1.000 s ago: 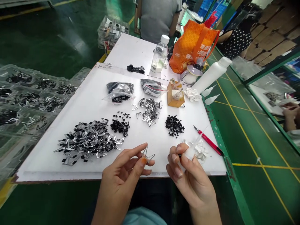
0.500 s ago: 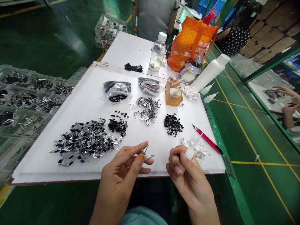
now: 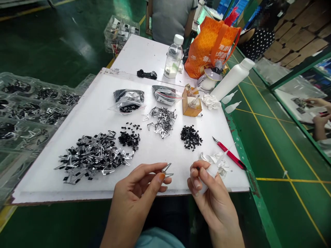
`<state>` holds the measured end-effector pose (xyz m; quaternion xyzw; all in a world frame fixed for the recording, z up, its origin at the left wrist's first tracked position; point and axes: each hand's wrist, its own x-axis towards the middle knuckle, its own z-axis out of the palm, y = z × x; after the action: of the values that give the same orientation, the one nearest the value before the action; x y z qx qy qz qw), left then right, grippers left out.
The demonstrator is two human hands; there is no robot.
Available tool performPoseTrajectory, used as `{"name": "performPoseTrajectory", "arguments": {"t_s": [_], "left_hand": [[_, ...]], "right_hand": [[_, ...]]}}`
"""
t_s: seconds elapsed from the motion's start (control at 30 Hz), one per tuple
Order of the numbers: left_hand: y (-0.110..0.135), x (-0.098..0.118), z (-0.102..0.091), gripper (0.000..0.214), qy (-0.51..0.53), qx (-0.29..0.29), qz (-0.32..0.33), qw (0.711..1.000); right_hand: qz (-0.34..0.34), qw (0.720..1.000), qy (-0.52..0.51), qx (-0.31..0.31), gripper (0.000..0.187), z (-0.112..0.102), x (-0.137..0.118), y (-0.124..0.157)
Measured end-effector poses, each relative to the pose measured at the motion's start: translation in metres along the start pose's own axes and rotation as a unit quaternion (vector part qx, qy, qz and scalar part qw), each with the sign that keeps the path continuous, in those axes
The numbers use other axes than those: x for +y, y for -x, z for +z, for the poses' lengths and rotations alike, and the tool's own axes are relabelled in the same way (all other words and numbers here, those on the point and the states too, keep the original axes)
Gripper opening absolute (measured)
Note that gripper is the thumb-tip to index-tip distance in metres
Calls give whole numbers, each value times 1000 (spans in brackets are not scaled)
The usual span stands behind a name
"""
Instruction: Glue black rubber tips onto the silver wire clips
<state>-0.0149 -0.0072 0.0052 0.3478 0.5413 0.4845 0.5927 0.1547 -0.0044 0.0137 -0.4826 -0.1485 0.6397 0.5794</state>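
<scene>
My left hand [image 3: 139, 193] pinches a small V-shaped metal clip [image 3: 167, 171] between thumb and fingers, its open legs pointing right. My right hand [image 3: 212, 196] is wrapped round a white squeeze bottle [image 3: 212, 169] with a long thin nozzle tilted up to the right. A tiny dark piece [image 3: 198, 168] shows at the right thumb and forefinger. Beyond the hands lie a pile of bare metal clips [image 3: 163, 120], a heap of small black caps [image 3: 190, 137] and another heap of black caps [image 3: 129, 139]. A large pile of black-tipped clips [image 3: 90, 155] spreads at the left.
A red craft knife [image 3: 230, 155] and crumpled white tissue [image 3: 223, 167] lie at the right. Further back are zip bags [image 3: 129, 98], a wooden box [image 3: 191, 105], a clear bottle [image 3: 173, 60], a white bottle [image 3: 232, 79] and an orange bag [image 3: 207, 48]. Plastic trays [image 3: 28, 106] stand left; co-workers sit nearby.
My left hand has shifted slightly right, and the clip now sits more squarely at the fingertips. The right hand has turned, tipping the nozzle further right; a dark piece now shows at its fingertips.
</scene>
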Motion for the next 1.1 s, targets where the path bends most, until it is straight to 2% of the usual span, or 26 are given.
{"name": "performPoseTrajectory", "arguments": {"t_s": [0.23,0.53,0.63,0.83,1.1], "left_hand": [[-2,-2,3,10,-3,-10,14,1000],[0,0,1,9,-12,-10,18,1000],[0,-1,1,10,-13,-10,20,1000],[-1,0,2,11,-11,-6,15,1000],[-1,0,0,10,-11,-8,18,1000]], "right_hand": [[-5,1000,-22,-4,21,-3,0,1],[0,995,-87,-55,11,-4,-5,-2],[12,992,-92,-84,11,-5,-6,-3],[28,988,-114,-98,12,-10,-2,-5],[-13,989,-79,-122,8,-12,-1,-1]]}}
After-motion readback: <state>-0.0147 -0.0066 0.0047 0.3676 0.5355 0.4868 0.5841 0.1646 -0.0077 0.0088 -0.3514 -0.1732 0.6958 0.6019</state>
